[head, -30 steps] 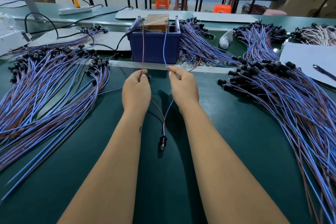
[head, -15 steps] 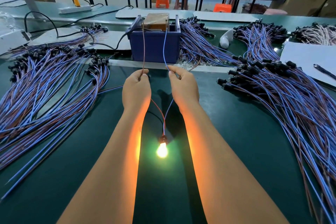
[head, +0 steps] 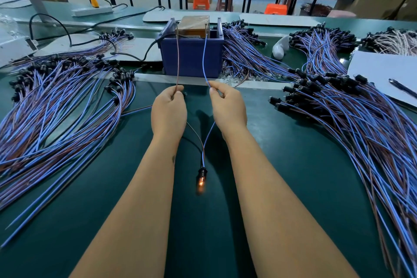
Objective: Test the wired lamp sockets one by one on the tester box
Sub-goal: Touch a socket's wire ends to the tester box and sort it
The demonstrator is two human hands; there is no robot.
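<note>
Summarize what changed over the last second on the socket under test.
The bulb in the socket was dark, lit brightly, and now shows only a faint orange glow. Unchanged: left hand pinches the brown wire, right hand the blue wire, both still reaching the tester box.

Two hands, left hand (head: pixel 168 112) and right hand (head: pixel 228 106), one lit lamp socket (head: pixel 202 175) with two leads, one blue tester box (head: pixel 191 52), one white power strip (head: pixel 92 11), one pen (head: pixel 402 87), and wired sockets in heaps beyond counting.
</note>
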